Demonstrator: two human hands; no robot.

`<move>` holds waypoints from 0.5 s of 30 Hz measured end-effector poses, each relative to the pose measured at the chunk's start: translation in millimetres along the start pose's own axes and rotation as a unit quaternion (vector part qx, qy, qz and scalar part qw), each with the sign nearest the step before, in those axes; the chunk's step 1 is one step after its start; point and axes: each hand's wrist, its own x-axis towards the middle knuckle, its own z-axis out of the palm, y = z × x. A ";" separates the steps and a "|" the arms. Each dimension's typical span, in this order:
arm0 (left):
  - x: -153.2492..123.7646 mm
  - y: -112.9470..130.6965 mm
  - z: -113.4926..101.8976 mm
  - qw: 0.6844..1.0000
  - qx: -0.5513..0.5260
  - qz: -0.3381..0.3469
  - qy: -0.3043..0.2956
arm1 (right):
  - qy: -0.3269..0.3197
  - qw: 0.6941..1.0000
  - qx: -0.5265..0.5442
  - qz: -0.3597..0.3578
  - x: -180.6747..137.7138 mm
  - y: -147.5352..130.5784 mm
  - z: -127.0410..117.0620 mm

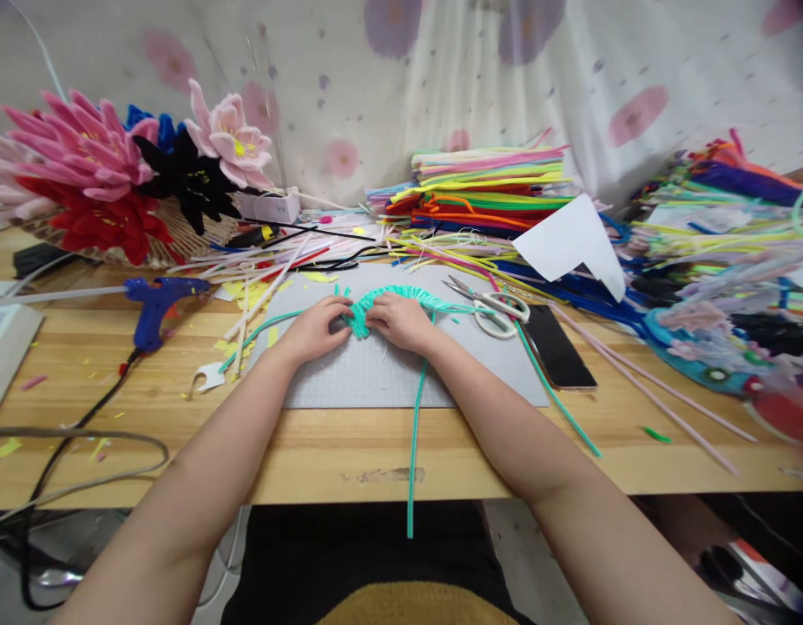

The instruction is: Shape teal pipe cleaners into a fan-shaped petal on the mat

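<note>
The turquoise wound strip (360,322) lies on the grey mat (336,382), back from the front edge of the bench (303,451). The right hand (404,323) has its grip closed on it; whether the left hand (318,330) pinches the end is unclear. Likely light, soft and crushable, it is best held by its tight coils.

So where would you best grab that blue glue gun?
By its grip, I'd say, coming from the near side with the left hand, the closer one. On the blue glue gun, the grip angles toward the viewer, while the nozzle points right and could be hot. Mind the black cord leaving the grip's lower end.
</note>
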 end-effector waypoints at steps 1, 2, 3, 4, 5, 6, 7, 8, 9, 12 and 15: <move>0.3 0.0 -0.1 1.000 0.002 0.000 0.000 | -0.004 1.000 -0.011 -0.007 0.3 -0.9 -1.3; 0.6 -0.1 -0.1 1.000 0.004 -0.001 0.001 | -0.010 1.000 -0.020 -0.014 0.7 -2.0 -2.4; 1.1 -0.4 0.1 1.000 0.006 -0.001 0.002 | -0.015 0.999 -0.027 -0.020 1.1 -3.1 -3.5; 1.6 -0.9 0.5 1.000 0.008 -0.001 0.003 | -0.021 0.999 -0.033 -0.025 1.5 -4.3 -4.4; 2.2 -1.6 1.0 1.000 0.010 0.001 0.003 | -0.026 0.999 -0.038 -0.029 1.9 -5.5 -5.2; 2.7 -2.6 1.6 1.000 0.012 0.003 0.002 | -0.029 0.998 -0.043 -0.031 2.2 -6.6 -5.9; 3.2 -3.8 2.2 1.000 0.015 0.007 0.000 | -0.031 0.998 -0.048 -0.031 2.5 -7.6 -6.5; 3.6 -5.2 2.8 1.000 0.018 0.010 -0.002 | -0.032 0.998 -0.052 -0.031 2.6 -8.4 -7.0; 4.0 -6.6 3.1 1.000 0.022 0.013 -0.004 | -0.031 0.998 -0.055 -0.030 2.7 -9.1 -7.5; 5.1 -9.8 3.0 0.999 0.037 0.024 -0.002 | -0.030 0.997 -0.059 -0.031 2.4 -9.6 -8.4; 5.8 -9.9 1.6 0.999 0.038 0.035 0.000 | -0.027 0.998 -0.045 -0.037 1.4 -7.2 -7.5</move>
